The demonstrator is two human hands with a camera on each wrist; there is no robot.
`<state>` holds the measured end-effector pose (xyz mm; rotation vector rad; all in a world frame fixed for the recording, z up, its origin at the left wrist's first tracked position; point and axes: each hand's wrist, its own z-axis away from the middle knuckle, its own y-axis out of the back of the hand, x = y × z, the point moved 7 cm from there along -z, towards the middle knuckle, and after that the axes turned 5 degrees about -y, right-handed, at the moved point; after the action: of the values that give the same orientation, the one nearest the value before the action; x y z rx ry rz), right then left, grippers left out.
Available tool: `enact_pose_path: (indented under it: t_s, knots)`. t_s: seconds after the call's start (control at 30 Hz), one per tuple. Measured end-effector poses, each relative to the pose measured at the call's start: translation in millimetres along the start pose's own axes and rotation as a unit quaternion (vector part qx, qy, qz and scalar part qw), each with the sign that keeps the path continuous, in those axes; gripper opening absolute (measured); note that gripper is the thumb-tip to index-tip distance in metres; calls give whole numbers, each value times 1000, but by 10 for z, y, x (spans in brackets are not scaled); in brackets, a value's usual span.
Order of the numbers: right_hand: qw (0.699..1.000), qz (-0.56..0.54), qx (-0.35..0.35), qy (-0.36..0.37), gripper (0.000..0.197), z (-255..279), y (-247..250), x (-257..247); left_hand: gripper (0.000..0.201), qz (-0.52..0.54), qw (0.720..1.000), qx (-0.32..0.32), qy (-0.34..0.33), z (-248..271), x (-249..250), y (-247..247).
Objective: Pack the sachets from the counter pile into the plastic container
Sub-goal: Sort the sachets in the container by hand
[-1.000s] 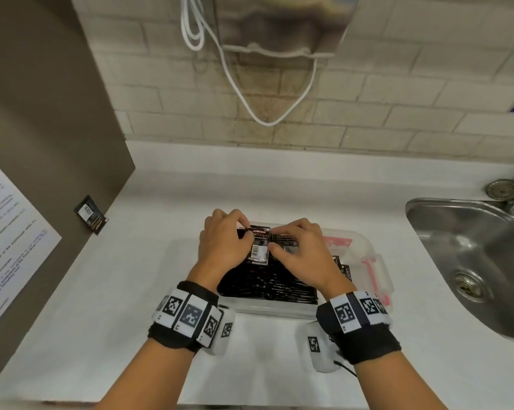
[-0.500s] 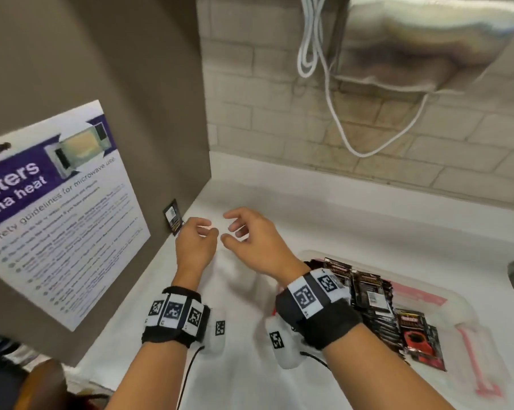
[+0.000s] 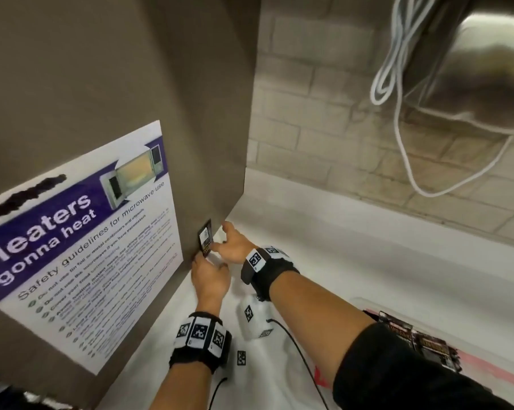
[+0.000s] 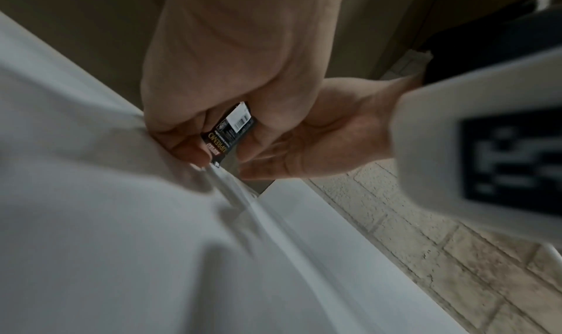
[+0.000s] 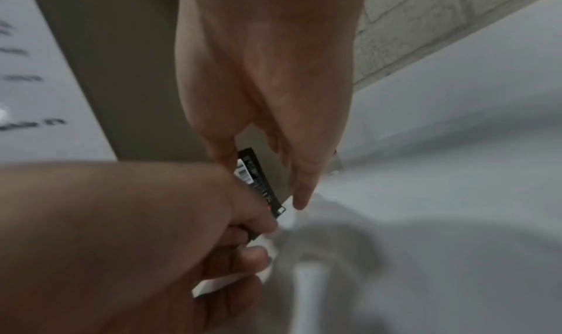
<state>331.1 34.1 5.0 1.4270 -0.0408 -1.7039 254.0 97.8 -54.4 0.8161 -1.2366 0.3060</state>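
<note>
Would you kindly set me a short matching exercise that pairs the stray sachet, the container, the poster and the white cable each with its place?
Things
1. sachet
2. container
3. poster
4. cable

Places
a. hangs in front of the brick wall
b. stuck flat on the brown panel
c. against the panel's lower edge, pinched by the left hand
d. on the counter, at the lower right of the head view

Pairs: 1-c, 2-d, 3-b, 4-a
</note>
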Motion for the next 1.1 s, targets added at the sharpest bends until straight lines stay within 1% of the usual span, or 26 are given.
enact_pose_path:
  t_s: [0.1,0.17,0.23,0.3,0.37,0.43,0.5,0.53,0.6,0.67,0.7,0.73,0.8,0.9,1.0,1.1]
  knots:
    - [999,-35,-18,3,79,-149,-36,-56,60,19,1000,10,-11,-46,-32,-22]
    - [998,-58,-7,12,79,-202,-66,-79,57,35,999,15,-18,-87,-8,-21]
    - [995,-93,19,2,63,-218,-70,-31,47,40,999,25,-28,-112,37,4]
    - [992,-120,39,1,38,-175,-49,12,33,29,998,28,-42,-109,89,32]
    - [995,-82,62,20,17,-137,34,19,24,24,998,30,-52,-88,135,63]
    - [996,-44,73,30,13,-46,141,-6,25,19,997,29,-65,-56,201,80]
    - [995,-58,70,29,16,66,246,-44,28,13,995,28,-90,-3,312,102]
    - [994,-74,73,30,17,139,317,-72,29,29,994,22,-106,27,383,115]
    - [989,-98,99,44,18,360,536,-145,34,102,986,-8,-129,100,538,129]
    - [981,-119,132,76,18,661,802,-193,41,174,974,-65,-133,205,708,115]
    - [977,-130,139,91,18,847,922,-201,44,185,967,-95,-148,284,811,105]
    - [974,-141,141,105,18,1040,1033,-193,46,181,960,-121,-175,376,933,94]
    - [967,-155,152,130,18,1452,1245,-120,43,158,942,-168,-243,614,1196,61]
    - [957,-142,204,147,14,2106,1574,110,41,155,899,-257,-320,1077,1554,-73]
    - [952,-141,240,130,13,2715,1825,444,40,139,853,-339,-372,1583,1756,-270]
    - [953,-110,261,107,13,3226,1947,827,34,110,819,-388,-408,2065,1807,-462]
